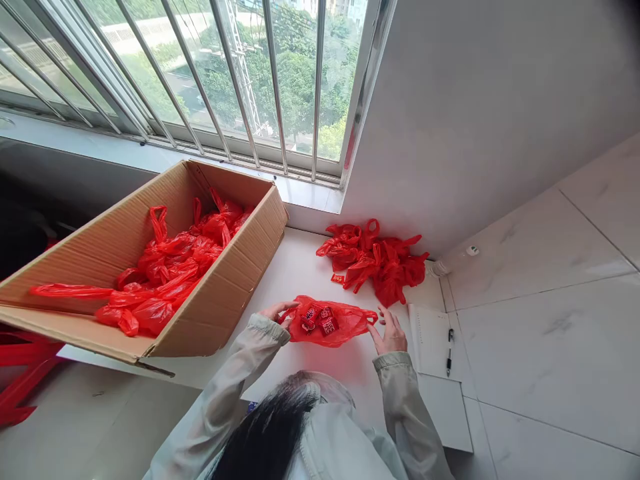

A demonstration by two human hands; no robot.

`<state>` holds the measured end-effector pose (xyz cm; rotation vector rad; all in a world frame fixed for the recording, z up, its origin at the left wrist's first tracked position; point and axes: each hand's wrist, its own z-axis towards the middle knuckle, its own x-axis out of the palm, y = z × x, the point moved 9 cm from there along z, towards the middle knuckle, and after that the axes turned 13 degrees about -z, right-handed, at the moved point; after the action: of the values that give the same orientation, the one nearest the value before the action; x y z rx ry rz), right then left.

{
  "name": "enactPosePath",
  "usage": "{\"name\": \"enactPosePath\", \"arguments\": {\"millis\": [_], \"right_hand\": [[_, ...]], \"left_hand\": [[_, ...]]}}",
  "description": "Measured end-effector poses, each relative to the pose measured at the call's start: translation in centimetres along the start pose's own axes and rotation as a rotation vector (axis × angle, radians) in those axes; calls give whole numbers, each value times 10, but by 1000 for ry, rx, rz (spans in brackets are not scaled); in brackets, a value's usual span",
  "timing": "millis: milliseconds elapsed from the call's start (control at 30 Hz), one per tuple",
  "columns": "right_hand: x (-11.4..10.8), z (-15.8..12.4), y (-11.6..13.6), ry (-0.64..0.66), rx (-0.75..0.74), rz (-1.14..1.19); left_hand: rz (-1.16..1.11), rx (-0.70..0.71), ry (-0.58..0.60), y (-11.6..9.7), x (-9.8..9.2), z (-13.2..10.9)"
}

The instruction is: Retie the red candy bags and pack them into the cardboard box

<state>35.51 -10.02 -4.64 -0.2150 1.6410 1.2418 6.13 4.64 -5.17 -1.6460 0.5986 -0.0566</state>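
Note:
A thin red plastic bag [350,323] is stretched flat over the white table in front of me. Several small dark-red packets with printing [320,320] show at its left and middle; whether they lie inside or on top, I cannot tell. My left hand [277,313] grips the bag's left end, fingers bent over its edge. At the opposite end, my right hand [390,332] has the handle loop between thumb and fingers. Just beyond the bag lies a heap of red plastic bags [377,257], with one small red packet [338,279] at its near edge.
A large open cardboard box [220,307] at the left holds many knotted red bags [170,267]. On the right are a notebook [427,340], a black pen [449,363] and a clear bottle [440,268] by the wall. A barred window [250,80] is behind the table.

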Motion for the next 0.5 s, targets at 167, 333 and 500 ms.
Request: {"name": "enactPosePath", "arguments": {"millis": [167, 333, 500], "right_hand": [[11, 0, 0, 42, 92, 227], [7, 13, 4, 67, 133, 472], [10, 10, 6, 137, 128, 525]], "left_hand": [[-103, -19, -55, -15, -5, -5], [-251, -15, -102, -56, -30, -18], [-206, -1, -71, -62, -30, -12]]}}
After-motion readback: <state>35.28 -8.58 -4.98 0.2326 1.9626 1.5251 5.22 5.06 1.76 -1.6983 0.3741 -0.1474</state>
